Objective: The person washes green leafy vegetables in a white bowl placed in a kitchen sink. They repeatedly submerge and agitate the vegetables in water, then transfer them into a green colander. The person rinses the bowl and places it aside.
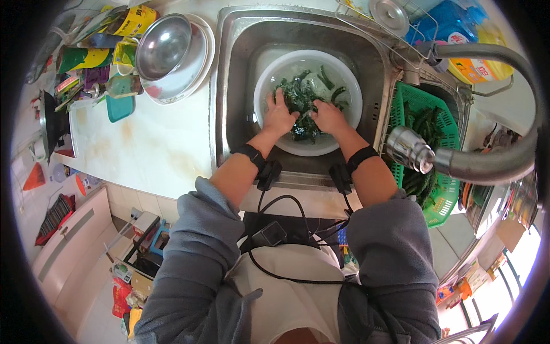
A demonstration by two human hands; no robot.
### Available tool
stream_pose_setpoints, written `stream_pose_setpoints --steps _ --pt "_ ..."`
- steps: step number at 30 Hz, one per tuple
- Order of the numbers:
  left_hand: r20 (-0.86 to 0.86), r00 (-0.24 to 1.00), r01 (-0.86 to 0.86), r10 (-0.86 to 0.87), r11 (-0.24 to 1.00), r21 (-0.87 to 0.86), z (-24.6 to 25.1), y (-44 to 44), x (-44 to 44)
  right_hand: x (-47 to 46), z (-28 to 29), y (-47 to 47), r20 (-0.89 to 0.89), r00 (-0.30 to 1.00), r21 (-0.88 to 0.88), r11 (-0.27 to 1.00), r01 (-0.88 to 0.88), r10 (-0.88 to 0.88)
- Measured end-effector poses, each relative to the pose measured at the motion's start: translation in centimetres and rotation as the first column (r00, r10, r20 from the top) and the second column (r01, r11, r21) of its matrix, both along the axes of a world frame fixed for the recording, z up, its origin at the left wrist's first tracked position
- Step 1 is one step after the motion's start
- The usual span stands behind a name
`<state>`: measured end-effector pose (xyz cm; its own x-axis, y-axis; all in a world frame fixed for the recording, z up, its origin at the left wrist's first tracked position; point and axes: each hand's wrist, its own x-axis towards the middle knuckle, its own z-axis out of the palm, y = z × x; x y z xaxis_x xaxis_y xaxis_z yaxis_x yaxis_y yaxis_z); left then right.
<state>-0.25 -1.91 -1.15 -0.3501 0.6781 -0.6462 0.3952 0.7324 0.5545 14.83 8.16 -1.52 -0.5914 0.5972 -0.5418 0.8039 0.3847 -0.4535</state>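
Observation:
A round white basin of water stands in the stainless steel sink. Dark green vegetable pieces, wrinkled and long, float and lie in the water. My left hand reaches in from the lower left with its fingers apart, touching the greens. From the lower right, my right hand touches them too, its fingers partly bent and its fingertips among the pieces. Whether either hand grips a piece is hard to see. To the right, a green plastic basket holds more long dark green vegetables.
A curved metal faucet arches over the basket, its head near the sink's right edge. Stacked bowls sit on the counter at left, beside jars and a teal dish. A wire rack and a blue bottle stand behind.

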Motion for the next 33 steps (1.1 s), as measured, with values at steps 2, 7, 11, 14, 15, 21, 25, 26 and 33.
stream_pose_setpoints --steps 2,7,11,14,15,21,25,26,33 --pt "-0.024 0.999 -0.031 0.031 0.999 0.011 -1.0 0.4 -0.5 -0.5 -1.4 0.2 0.102 0.989 0.041 0.994 0.104 -0.108" --pt "0.121 0.992 -0.028 0.019 0.997 0.067 -2.1 1.1 -0.1 -1.4 -2.5 -0.5 -0.008 1.0 -0.207 0.978 0.022 -0.024" --pt "0.278 0.943 -0.259 0.185 0.93 0.261 -0.6 2.1 0.1 -1.9 0.0 -0.7 -0.131 0.916 -0.48 0.833 0.275 -0.378" --pt "0.662 0.652 -0.577 0.37 0.809 0.115 0.4 3.1 0.2 -1.7 2.3 -1.2 -0.117 0.863 -0.761 0.603 0.24 -0.491" --pt "0.628 0.676 -0.555 0.385 0.827 0.089 0.6 3.4 0.0 -1.6 2.8 -1.3 -0.133 0.857 -0.758 0.608 0.236 -0.498" --pt "0.505 0.774 -0.472 0.381 0.88 0.059 0.2 3.8 -1.1 -0.1 3.8 -2.5 -0.166 0.866 -0.824 0.549 0.141 -0.472" --pt "0.555 0.763 -0.485 0.332 0.861 0.153 -0.7 3.2 -1.3 0.6 3.4 -1.8 -0.102 0.916 -0.729 0.656 0.196 -0.387" --pt "0.617 0.676 -0.597 0.403 0.791 0.137 -1.1 3.0 -1.3 0.7 3.2 -1.4 -0.062 0.928 -0.669 0.705 0.234 -0.367" --pt "0.239 0.938 -0.323 0.252 0.883 0.34 -4.0 1.6 -2.3 0.6 1.7 2.9 -0.178 0.979 0.261 0.955 0.143 -0.098"
